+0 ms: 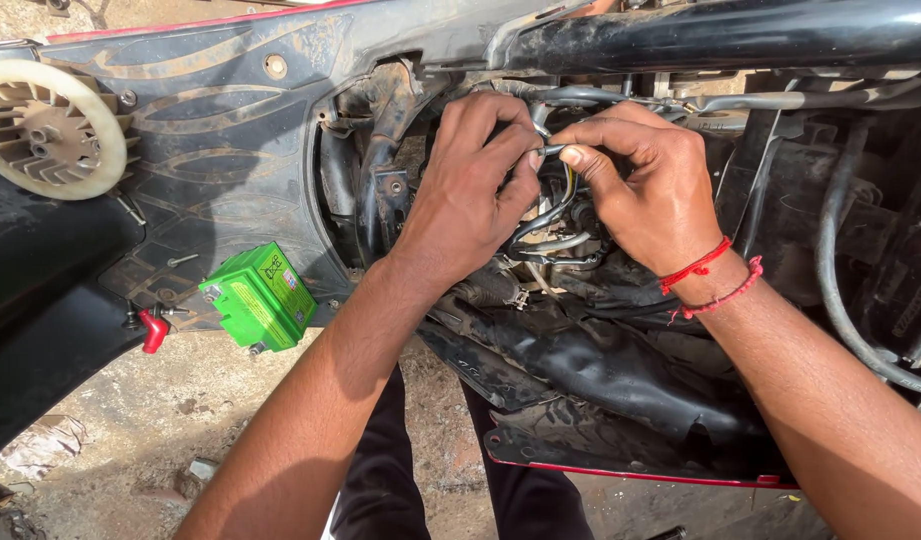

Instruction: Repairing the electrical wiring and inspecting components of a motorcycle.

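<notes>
2 hands (480,190) (645,185) pinch black cable (552,205), running near-vertical.

My left hand (470,195) and right hand (645,185) meet fingertip to fingertip, fingers curled and pinching; both forearms angle up from below, red thread round my right wrist.

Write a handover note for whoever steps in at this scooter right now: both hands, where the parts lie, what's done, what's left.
Left hand: fingers closed around the bundle of black wires inside the opened scooter body.
Right hand: thumb and forefinger pinch the same wires near their top end; red thread on the wrist.
Parts: green battery lies loose on the black side panel, a red-capped terminal beside it; the cream cooling fan is exposed at the far left.
Done: panels off, battery out.
Left: the wires are in hand; whether they are joined is hidden by the fingers.
</notes>
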